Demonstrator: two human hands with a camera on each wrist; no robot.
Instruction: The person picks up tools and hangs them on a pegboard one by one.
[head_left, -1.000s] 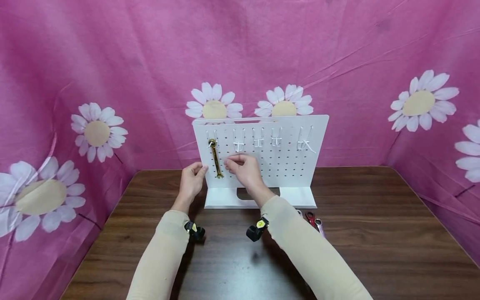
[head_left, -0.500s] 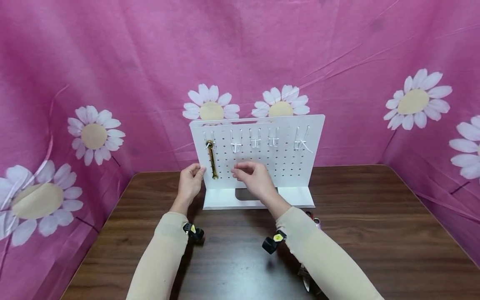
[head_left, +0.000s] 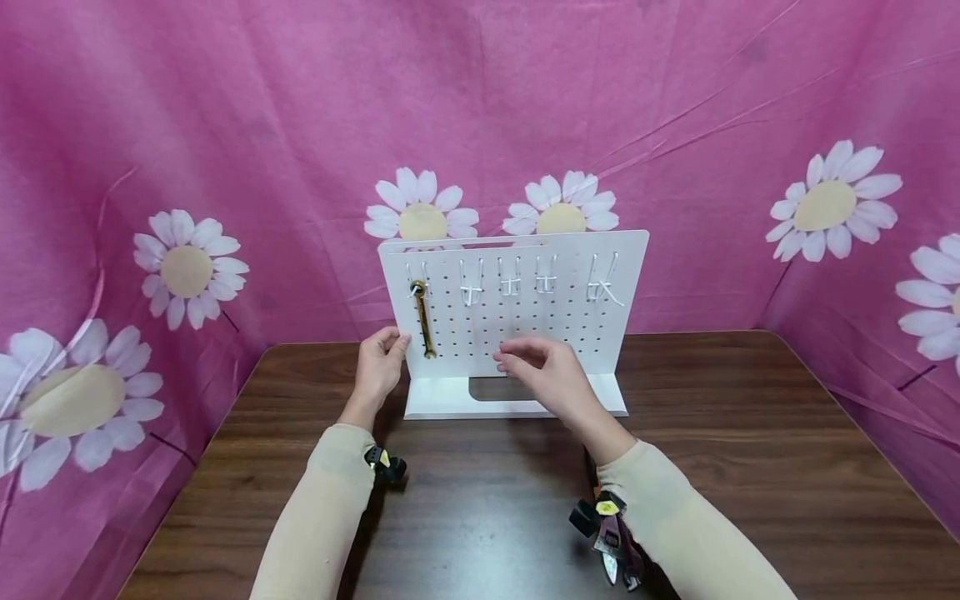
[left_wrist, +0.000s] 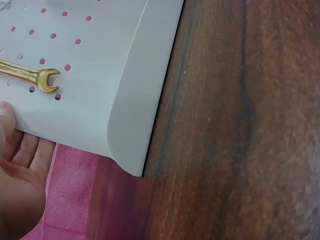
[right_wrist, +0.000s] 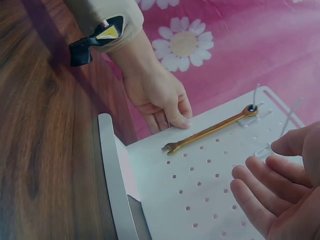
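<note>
A white pegboard stand [head_left: 450,383] stands upright on the table. A gold combination wrench [head_left: 423,325] hangs by its ring end from the leftmost hook, its open end pointing down; in the left wrist view the wrench's open jaw [left_wrist: 47,80] lies against the holes. My left hand [head_left: 380,367] pinches the board's left edge, with the thumb on the front and fingers behind, as the right wrist view of the left hand [right_wrist: 160,97] shows. My right hand [head_left: 555,379] hovers before the lower middle of the board, holding nothing, fingers loosely bent and apart from it.
Several white wire hooks [head_left: 510,279] line the upper part of the board. Several tools [head_left: 615,550], partly hidden by my right sleeve, lie on the brown wooden table [head_left: 465,517]. A pink flowered cloth [head_left: 480,100] hangs behind.
My right hand has drawn away from beside the wrench, moving right and down toward me. The left hand keeps its place on the board's edge, and the wrench stays hanging.
</note>
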